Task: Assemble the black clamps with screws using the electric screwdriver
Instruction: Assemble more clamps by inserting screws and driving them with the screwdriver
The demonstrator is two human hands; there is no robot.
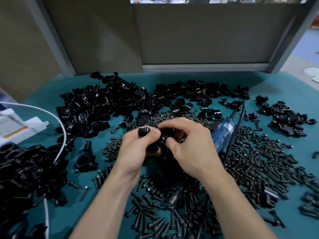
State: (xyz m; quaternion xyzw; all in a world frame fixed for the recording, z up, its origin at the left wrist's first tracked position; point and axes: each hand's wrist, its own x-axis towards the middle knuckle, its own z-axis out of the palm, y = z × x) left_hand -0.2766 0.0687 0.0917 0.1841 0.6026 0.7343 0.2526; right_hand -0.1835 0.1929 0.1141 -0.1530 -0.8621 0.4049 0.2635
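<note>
Black clamp (144, 131) is held mid-frame above the tabletop (276, 86), left hand (134, 149) curled round it, right hand (189, 145) pinching its other side. It looks rigid, light and glossy, likely slippery; gripping the flat lugs beside the bore should steady it.

We saw a dim, bluish scene; soft light from above left faint shadows on the worktop (172, 77), and edges bowed and blurred.
</note>
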